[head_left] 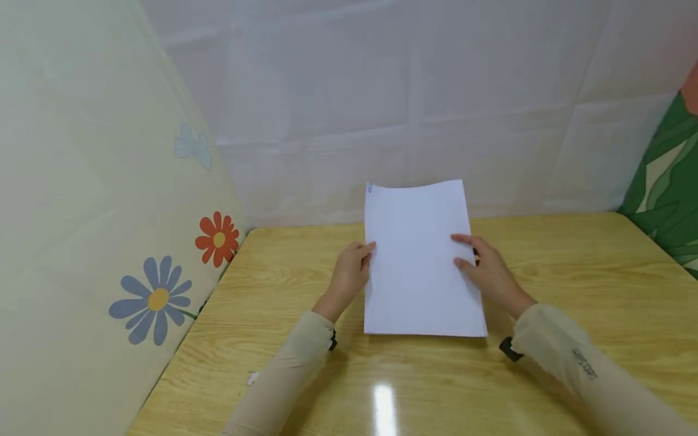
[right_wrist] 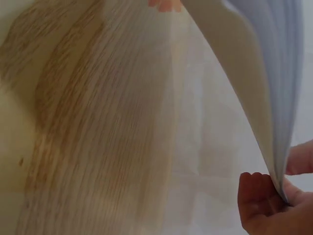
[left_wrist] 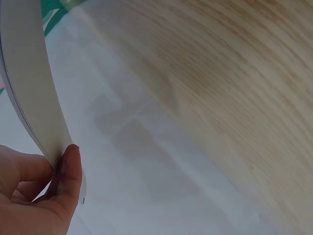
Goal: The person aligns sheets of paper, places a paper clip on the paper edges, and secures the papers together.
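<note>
A stack of white paper sheets (head_left: 420, 266) is held up over the wooden table, its blank front facing me. A small blue paper clip (head_left: 370, 188) sits at its top left corner. My left hand (head_left: 351, 272) pinches the left edge, thumb in front and fingers behind. On the right edge, my right hand (head_left: 491, 269) grips the stack, with the thumb and one finger showing on the front and the other fingers behind. Seen from the right wrist, the sheets (right_wrist: 281, 88) fan slightly apart along their edge and bow above the right hand (right_wrist: 274, 205).
The wooden table (head_left: 572, 272) runs back to a creased white sheet (head_left: 327, 91). At the left stands a pale panel (head_left: 82, 181) with flower prints, and green leaf prints (head_left: 671, 188) are at the right. A small white scrap (head_left: 253, 378) lies near the left forearm.
</note>
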A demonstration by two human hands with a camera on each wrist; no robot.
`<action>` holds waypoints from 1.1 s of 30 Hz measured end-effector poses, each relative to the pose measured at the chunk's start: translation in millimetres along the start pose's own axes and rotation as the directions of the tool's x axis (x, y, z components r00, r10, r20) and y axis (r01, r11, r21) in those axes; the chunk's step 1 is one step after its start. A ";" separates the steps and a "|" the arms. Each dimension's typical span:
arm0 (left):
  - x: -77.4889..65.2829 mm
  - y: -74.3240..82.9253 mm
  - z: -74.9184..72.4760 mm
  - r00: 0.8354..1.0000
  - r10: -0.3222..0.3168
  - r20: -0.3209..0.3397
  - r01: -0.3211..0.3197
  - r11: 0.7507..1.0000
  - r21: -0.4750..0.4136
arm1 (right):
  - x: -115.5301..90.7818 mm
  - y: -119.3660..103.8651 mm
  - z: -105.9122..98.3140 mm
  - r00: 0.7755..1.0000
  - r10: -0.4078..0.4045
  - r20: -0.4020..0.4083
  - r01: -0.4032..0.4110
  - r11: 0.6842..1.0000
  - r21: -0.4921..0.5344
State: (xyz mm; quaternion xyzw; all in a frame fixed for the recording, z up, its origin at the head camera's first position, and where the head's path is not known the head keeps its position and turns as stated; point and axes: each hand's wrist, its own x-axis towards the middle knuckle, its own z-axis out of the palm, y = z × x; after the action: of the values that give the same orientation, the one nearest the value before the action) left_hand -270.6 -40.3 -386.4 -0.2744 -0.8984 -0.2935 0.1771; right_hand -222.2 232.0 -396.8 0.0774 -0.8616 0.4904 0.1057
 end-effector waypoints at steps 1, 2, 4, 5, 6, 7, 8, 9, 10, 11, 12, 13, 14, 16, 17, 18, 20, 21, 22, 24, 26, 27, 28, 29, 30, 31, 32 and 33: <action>0.3 0.1 0.1 1.000 0.002 0.015 -0.002 1.000 0.024 | 0.4 -0.4 0.2 1.000 0.006 0.015 -0.006 1.000 -0.018; 0.4 0.6 -0.1 1.000 0.004 0.029 -0.005 0.999 0.047 | 0.9 -0.1 0.4 1.000 0.004 0.026 -0.004 0.999 -0.034; 0.8 1.1 0.3 0.998 0.013 0.058 -0.018 0.996 0.090 | 1.9 1.3 0.9 0.999 -0.002 0.041 0.005 0.997 -0.072; 0.8 1.3 0.5 0.997 0.017 0.072 -0.024 0.994 0.107 | 2.5 2.1 1.1 0.999 -0.003 0.048 0.008 0.996 -0.092; 1.0 1.4 1.1 0.996 0.025 0.081 -0.036 0.991 0.129 | 3.1 3.1 1.5 0.999 -0.006 0.054 0.012 0.994 -0.111; 1.1 1.8 1.3 0.995 0.028 0.096 -0.041 0.989 0.140 | 3.9 4.4 1.9 0.998 -0.011 0.060 0.019 0.991 -0.130; 1.5 2.0 1.9 0.993 0.030 0.112 -0.047 0.987 0.151 | 4.6 5.5 2.3 0.998 -0.014 0.067 0.024 0.989 -0.146; 1.9 1.9 3.0 0.991 0.028 0.132 -0.050 0.986 0.162 | 5.5 6.4 2.8 0.997 -0.012 0.074 0.024 0.987 -0.161; 2.1 2.2 3.5 0.987 0.018 0.158 -0.045 0.985 0.169 | 6.2 7.4 3.5 0.997 -0.012 0.081 0.026 0.984 -0.174; 2.4 2.1 4.5 0.983 0.009 0.184 -0.043 0.982 0.182 | 7.0 8.7 4.3 0.996 -0.015 0.087 0.031 0.981 -0.189; 2.7 2.1 5.3 0.977 -0.005 0.213 -0.038 0.980 0.196 | 7.8 10.1 5.1 0.995 -0.020 0.095 0.039 0.979 -0.202; 2.7 2.1 6.0 0.969 -0.027 0.247 -0.027 0.977 0.211 | 8.4 11.6 5.9 0.994 -0.026 0.105 0.048 0.976 -0.213; 2.7 1.8 7.1 0.960 -0.048 0.277 -0.018 0.973 0.228 | 8.8 12.9 6.6 0.993 -0.031 0.115 0.056 0.973 -0.222; 2.5 1.2 9.6 0.939 -0.090 0.332 0.000 0.965 0.262 | 9.3 16.1 7.9 0.990 -0.034 0.139 0.067 0.969 -0.240; 2.3 0.9 10.9 0.930 -0.104 0.353 0.004 0.962 0.273 | 9.4 17.6 8.4 0.988 -0.032 0.153 0.069 0.967 -0.245; 2.1 0.4 12.3 0.922 -0.115 0.371 0.007 0.959 0.282 | 9.2 18.7 8.9 0.986 -0.027 0.167 0.069 0.966 -0.249; 1.4 -0.9 15.6 0.910 -0.124 0.396 -0.001 0.954 0.300 | 9.0 20.7 9.6 0.981 -0.016 0.192 0.067 0.964 -0.257; 1.3 -1.5 17.1 0.905 -0.124 0.407 -0.007 0.952 0.306 | 8.9 21.5 10.1 0.979 -0.005 0.205 0.060 0.964 -0.260; 1.2 -2.0 18.3 0.902 -0.122 0.414 -0.014 0.951 0.310 | 8.9 22.5 10.5 0.977 0.003 0.215 0.055 0.963 -0.262; 1.1 -2.7 20.6 0.895 -0.124 0.430 -0.024 0.946 0.322 | 9.0 23.7 11.4 0.973 0.008 0.231 0.056 0.962 -0.268; 1.1 -3.4 22.8 0.885 -0.131 0.447 -0.030 0.942 0.335 | 9.3 25.4 12.6 0.970 0.016 0.244 0.052 0.962 -0.269; 1.3 -3.5 23.8 0.880 -0.135 0.455 -0.031 0.940 0.339 | 9.4 26.4 13.1 0.968 0.018 0.250 0.052 0.961 -0.271; 1.3 -3.6 24.7 0.875 -0.140 0.464 -0.034 0.937 0.348 | 9.7 27.6 13.7 0.967 0.015 0.253 0.057 0.960 -0.275; 1.3 -3.6 25.7 0.869 -0.146 0.472 -0.035 0.935 0.354 | 9.8 28.7 14.2 0.966 0.016 0.257 0.058 0.959 -0.276; 1.3 -3.7 26.5 0.863 -0.153 0.481 -0.034 0.933 0.357 | 9.9 30.0 14.7 0.965 0.020 0.261 0.056 0.958 -0.280; 1.2 -3.6 27.4 0.857 -0.160 0.489 -0.033 0.931 0.363 | 9.9 31.5 15.3 0.964 0.027 0.266 0.052 0.957 -0.285; 1.1 -3.5 28.1 0.850 -0.170 0.498 -0.030 0.929 0.368 | 9.9 32.8 15.8 0.962 0.033 0.271 0.048 0.956 -0.289; 0.9 -3.4 29.0 0.844 -0.178 0.507 -0.029 0.927 0.374 | 9.9 33.8 16.4 0.960 0.040 0.277 0.045 0.955 -0.292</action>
State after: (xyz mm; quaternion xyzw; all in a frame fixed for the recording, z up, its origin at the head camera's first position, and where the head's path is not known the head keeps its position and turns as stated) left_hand -277.9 -24.2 -409.7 -0.2712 -0.9608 -0.0397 -0.0422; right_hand -241.5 234.8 -430.4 0.1302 -0.9313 0.3401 -0.0059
